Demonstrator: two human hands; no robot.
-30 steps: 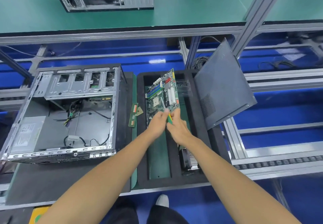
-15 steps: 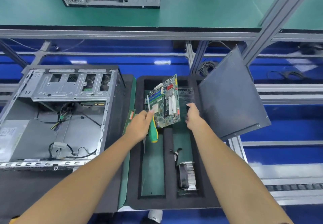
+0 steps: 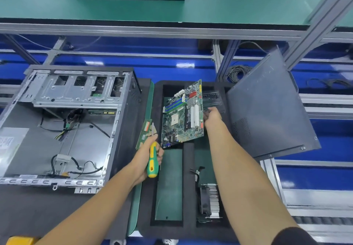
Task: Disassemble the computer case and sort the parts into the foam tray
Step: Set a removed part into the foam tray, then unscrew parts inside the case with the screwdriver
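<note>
Grey steel computer case (image 3: 63, 126) lies open on left of tabletop, mostly gutted; loose cables and drive cage remain inside. Black foam tray (image 3: 188, 177) holds green motherboard (image 3: 183, 114), finned heatsink with fan (image 3: 210, 200). Left hand (image 3: 147, 156) grips green-yellow screwdriver (image 3: 152, 160). Right hand (image 3: 212, 116) at board's right edge; grasp cannot tell. Judged past halfway.

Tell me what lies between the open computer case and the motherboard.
In the head view, two RAM sticks lie between the computer case and the motherboard, with the left hand gripping a screwdriver just below.
</note>
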